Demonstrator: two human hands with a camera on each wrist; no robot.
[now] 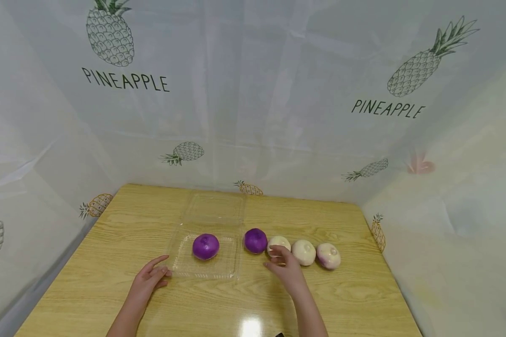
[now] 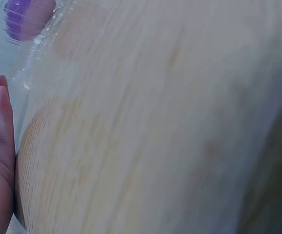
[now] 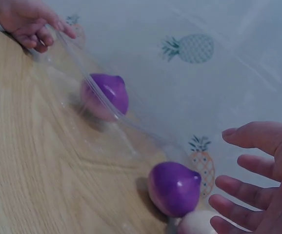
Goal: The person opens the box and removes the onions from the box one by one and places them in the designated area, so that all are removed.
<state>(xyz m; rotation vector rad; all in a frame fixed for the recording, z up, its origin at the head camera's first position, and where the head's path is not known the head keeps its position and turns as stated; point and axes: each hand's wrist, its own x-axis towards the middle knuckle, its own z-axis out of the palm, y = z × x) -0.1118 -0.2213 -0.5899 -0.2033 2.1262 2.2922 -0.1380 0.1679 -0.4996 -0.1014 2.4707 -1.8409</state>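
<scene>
A clear plastic clamshell box (image 1: 225, 270) lies with its lid (image 1: 214, 206) folded back, and one purple onion (image 1: 205, 246) sits inside. My left hand (image 1: 151, 275) is at the box's left front corner, fingers loosely extended around the rim. To the right of the box a second purple onion (image 3: 174, 189) begins a row with two white onions (image 1: 279, 244) (image 1: 304, 252) and a white onion with a purple tinge (image 1: 328, 256). My right hand (image 1: 286, 269) hovers over the nearest white onion, partly covering it in the head view. Its fingers are spread and hold nothing.
The wooden table (image 1: 202, 309) has a back edge close to a pale curtain (image 1: 261, 103) printed with pineapples. The same sheeting hangs at both sides. A small black object (image 1: 280, 334) shows at the bottom of the head view.
</scene>
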